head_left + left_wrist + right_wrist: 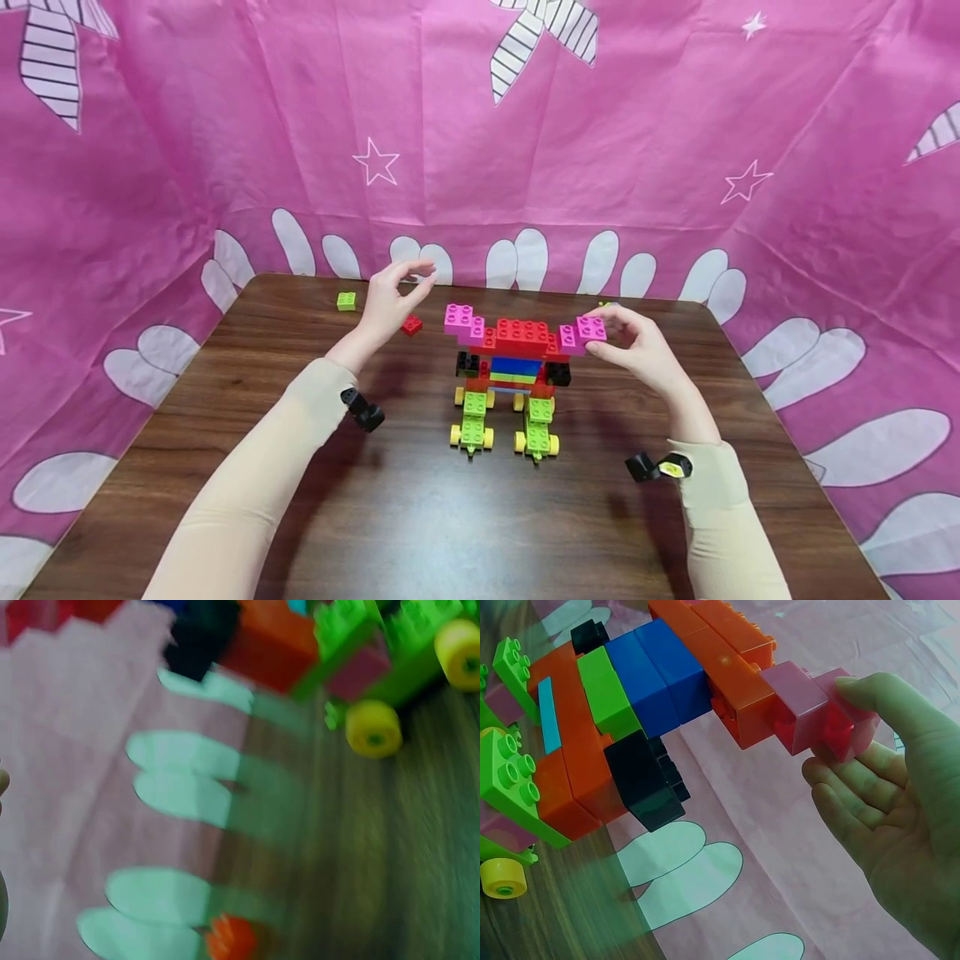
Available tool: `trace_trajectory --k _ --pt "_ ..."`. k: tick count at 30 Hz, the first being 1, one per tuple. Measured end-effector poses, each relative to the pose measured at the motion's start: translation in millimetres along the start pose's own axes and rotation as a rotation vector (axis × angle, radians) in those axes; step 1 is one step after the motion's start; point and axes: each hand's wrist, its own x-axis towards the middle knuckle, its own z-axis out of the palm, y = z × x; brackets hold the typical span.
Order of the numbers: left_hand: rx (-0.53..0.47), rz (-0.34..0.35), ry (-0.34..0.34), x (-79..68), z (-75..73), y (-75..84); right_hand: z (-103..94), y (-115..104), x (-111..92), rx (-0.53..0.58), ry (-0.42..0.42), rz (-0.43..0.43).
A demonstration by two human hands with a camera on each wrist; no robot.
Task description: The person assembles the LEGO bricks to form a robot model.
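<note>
A toy brick build (522, 336) stands upright in the middle, with red, blue and green bricks in its body and green wheeled bases (473, 427) with yellow wheels under it. My right hand (637, 342) pinches the outermost pink brick (849, 712) of its right arm between thumb and fingers. A matching pink brick (459, 317) sticks out at the other side. Black bricks (646, 780) jut from both sides lower down. To the left of the build my left hand (392, 302) hovers with thumb and fingers apart, holding nothing; only a sliver shows in the left wrist view.
On the wooden table (225, 433) a loose red brick (411, 324) lies below the left hand, and a lime green brick (346, 301) farther left. Something small and yellow-green (606, 305) is partly hidden behind the right hand. Pink cloth (450, 200) encloses the table's back and sides.
</note>
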Motion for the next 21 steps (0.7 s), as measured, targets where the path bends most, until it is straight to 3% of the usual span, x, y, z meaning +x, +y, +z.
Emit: trace_trajectory --k 7,12,21 --pt "0.037 -0.175 -0.065 -17.0 -5.0 -43.6 -0.2 1 0 -0.009 0.001 0.002" --pt "0.048 -0.257 -0.123 -31.7 -7.0 -70.9 -0.5 0 0 -0.003 0.002 0.001" --pt "0.054 -0.379 -0.253 -48.2 -6.7 -95.3 0.2 1 0 0.029 -0.006 -0.007"
